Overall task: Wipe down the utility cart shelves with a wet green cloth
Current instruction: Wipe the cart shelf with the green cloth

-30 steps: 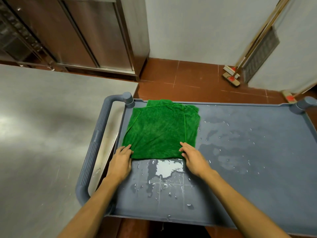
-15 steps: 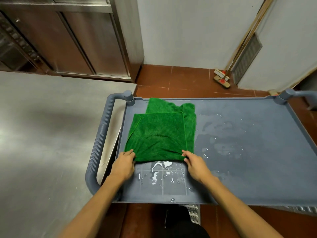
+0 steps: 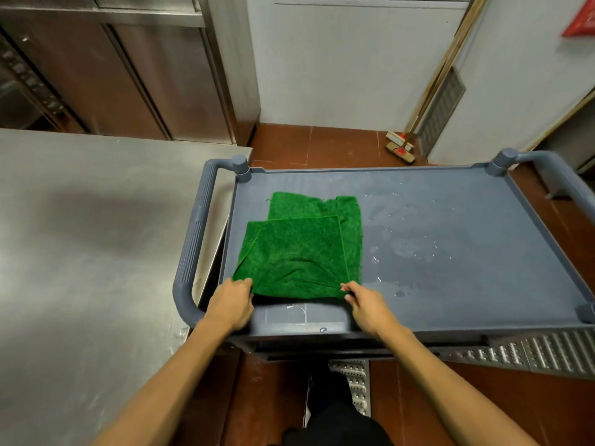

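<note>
Both hands, left hand point(image 3: 232, 303) and right hand point(image 3: 366, 305), pinch the folded green cloth's point(image 3: 299, 252) near corners on the wet cart shelf point(image 3: 467, 252).

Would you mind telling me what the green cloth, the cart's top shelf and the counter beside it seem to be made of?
The green cloth looks like microfibre terry: fuzzy pile, stitched hem. The top shelf looks like moulded grey-blue plastic, matt, with water beading on it. The counter is probably brushed stainless steel: dull sheen, fine scratches.
</note>
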